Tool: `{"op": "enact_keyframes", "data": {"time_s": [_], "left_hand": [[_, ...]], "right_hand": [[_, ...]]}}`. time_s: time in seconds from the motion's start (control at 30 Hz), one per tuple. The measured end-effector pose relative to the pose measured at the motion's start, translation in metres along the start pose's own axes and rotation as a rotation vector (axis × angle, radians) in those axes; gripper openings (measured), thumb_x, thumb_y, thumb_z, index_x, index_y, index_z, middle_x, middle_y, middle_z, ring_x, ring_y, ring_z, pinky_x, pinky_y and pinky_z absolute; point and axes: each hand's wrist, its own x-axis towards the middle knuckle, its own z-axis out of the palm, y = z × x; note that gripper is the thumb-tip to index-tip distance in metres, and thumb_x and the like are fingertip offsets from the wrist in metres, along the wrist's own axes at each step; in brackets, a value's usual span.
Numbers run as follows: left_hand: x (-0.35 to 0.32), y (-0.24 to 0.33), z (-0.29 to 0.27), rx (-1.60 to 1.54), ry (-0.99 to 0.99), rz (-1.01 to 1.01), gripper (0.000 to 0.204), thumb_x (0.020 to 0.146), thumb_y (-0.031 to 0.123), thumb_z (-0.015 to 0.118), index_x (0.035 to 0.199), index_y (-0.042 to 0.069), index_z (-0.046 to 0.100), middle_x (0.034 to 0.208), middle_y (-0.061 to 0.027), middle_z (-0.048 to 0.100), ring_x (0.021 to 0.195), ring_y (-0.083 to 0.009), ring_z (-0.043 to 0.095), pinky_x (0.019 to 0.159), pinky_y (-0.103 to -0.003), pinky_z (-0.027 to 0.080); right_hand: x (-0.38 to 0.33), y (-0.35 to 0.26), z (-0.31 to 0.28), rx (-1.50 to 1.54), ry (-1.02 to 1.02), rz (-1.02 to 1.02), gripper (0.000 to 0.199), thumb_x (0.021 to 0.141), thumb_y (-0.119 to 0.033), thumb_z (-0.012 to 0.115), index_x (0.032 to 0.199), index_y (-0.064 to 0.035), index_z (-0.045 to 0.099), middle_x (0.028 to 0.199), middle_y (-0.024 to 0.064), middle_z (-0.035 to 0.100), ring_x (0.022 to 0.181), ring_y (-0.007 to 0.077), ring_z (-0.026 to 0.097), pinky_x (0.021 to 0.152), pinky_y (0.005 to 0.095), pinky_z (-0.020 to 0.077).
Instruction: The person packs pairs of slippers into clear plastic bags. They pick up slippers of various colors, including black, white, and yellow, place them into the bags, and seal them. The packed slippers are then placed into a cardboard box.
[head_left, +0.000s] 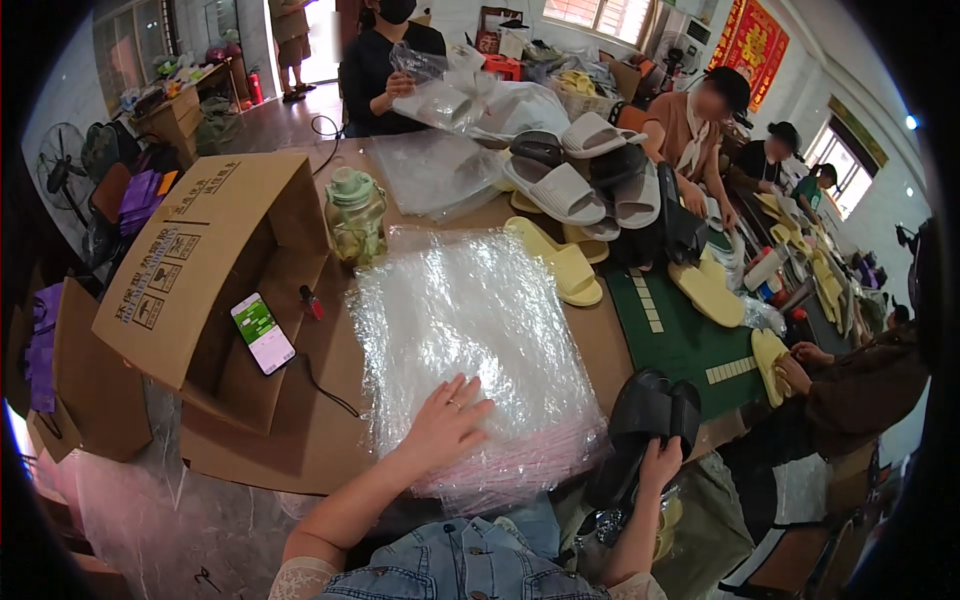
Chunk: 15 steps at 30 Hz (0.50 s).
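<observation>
A thick stack of clear plastic bags (470,310) with pinkish near edges lies on the table in front of me. My left hand (447,422) rests flat on its near part, fingers spread, a ring on one finger. At the table's near right edge, my right hand (660,464) grips a pair of black slide slippers (640,425), one overlapping the other. Beyond the stack lie yellow slippers (560,262), and farther back a heap of grey slippers (565,190) mixed with black ones.
An open cardboard box (215,240) at left holds a lit phone (263,333) and a small red-capped bottle (311,303). A green glass jar (355,215) stands behind. Right is a green mat (650,310). Across, a person handles a plastic bag (440,105); co-workers at right handle slippers.
</observation>
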Motion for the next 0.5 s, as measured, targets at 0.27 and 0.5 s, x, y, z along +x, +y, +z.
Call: {"op": "enact_keyframes", "data": {"time_s": [0.27,0.5], "left_hand": [[0.019,0.002,-0.009,-0.248,0.036,-0.192,0.032,0.099,0.029,0.059,0.125,0.012,0.069,0.137,-0.0195,0.059,0.135,-0.0409,0.047,0.112,-0.046,0.039],[0.029,0.005,-0.023,-1.268,0.149,-0.634,0.024,0.104,0.019,0.054,0.120,0.011,0.070,0.131,-0.0097,0.065,0.125,-0.0265,0.056,0.104,-0.039,0.047]], "right_hand": [[-0.020,-0.049,-0.048,0.460,0.006,-0.154,0.027,0.094,-0.014,0.059,0.113,0.0055,0.062,0.098,0.0167,0.071,0.088,0.0279,0.068,0.077,0.0351,0.0498],[-0.030,-0.083,-0.050,0.572,-0.054,-0.171,0.033,0.094,-0.022,0.066,0.112,0.0057,0.065,0.100,0.0156,0.073,0.092,0.0258,0.070,0.081,0.0348,0.0512]]}}
